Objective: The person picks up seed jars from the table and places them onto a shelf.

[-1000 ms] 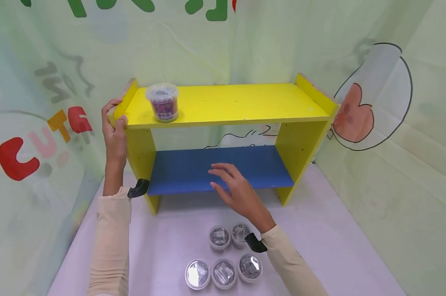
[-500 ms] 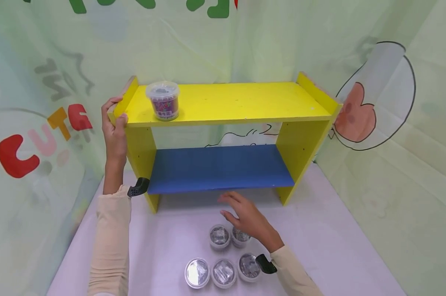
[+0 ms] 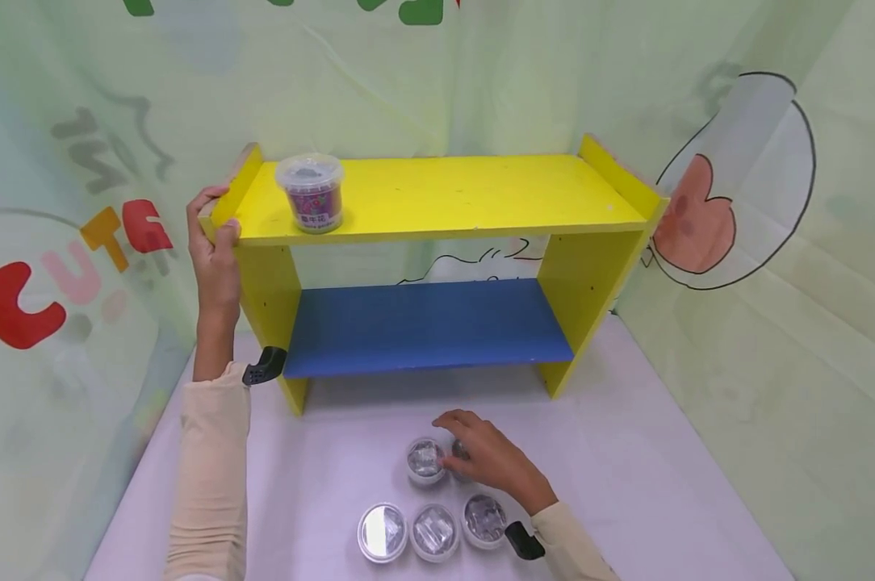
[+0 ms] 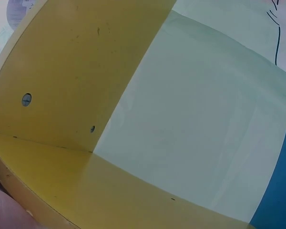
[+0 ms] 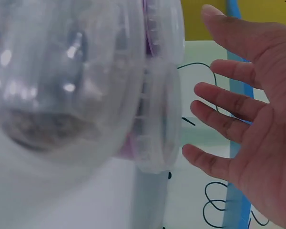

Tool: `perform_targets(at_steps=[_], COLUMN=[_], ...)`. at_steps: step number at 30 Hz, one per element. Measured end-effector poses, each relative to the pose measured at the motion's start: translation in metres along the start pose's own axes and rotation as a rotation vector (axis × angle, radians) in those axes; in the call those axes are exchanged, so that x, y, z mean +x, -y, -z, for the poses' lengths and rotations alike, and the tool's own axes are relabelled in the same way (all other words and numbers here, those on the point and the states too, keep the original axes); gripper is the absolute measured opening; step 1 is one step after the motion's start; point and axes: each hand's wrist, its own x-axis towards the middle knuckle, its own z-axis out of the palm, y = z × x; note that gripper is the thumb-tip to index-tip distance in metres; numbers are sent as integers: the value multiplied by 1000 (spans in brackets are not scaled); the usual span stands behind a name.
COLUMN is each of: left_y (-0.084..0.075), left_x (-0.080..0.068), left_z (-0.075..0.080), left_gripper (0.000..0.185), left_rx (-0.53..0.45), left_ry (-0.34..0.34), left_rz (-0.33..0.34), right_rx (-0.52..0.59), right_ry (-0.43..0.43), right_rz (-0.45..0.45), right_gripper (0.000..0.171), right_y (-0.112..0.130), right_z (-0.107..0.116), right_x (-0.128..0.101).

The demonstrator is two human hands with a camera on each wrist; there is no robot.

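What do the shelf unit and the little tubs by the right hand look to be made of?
The shelf unit looks like painted wood or board: matte yellow, a bare edge on its side panel, small holes in the left wrist view. The tubs look like clear, glossy plastic; their lids glare and the wall shows through in the right wrist view. The tub on the top shelf looks alike.

The right hand (image 3: 491,461), which a second earlier hovered with spread fingers in front of the blue shelf (image 3: 423,327), dropped toward the near edge of the table (image 3: 648,476) and came down over the back pair of clear tubs. Its fingers reached the right-hand tub (image 3: 461,452) of that pair, just beside its neighbour (image 3: 426,460), and mostly covered it. The wrist band (image 3: 523,541) moved nearer the table's front edge with it.
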Motion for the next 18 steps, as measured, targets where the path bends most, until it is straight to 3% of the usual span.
perform_targets(at_steps=[9,18], left_y=[1,1], left_x=[-3,-1], left_z=[1,0], left_gripper=[41,41], left_rx=[3,-4], left_ry=[-7,-6], left_rz=[2,-12], right_rx=[-73,-126], right_ry=[109,72], right_rz=[-23,-23], right_gripper=[70,78], right_y=[-1,-1], right_z=[-17,-26], right_x=[-2,-2])
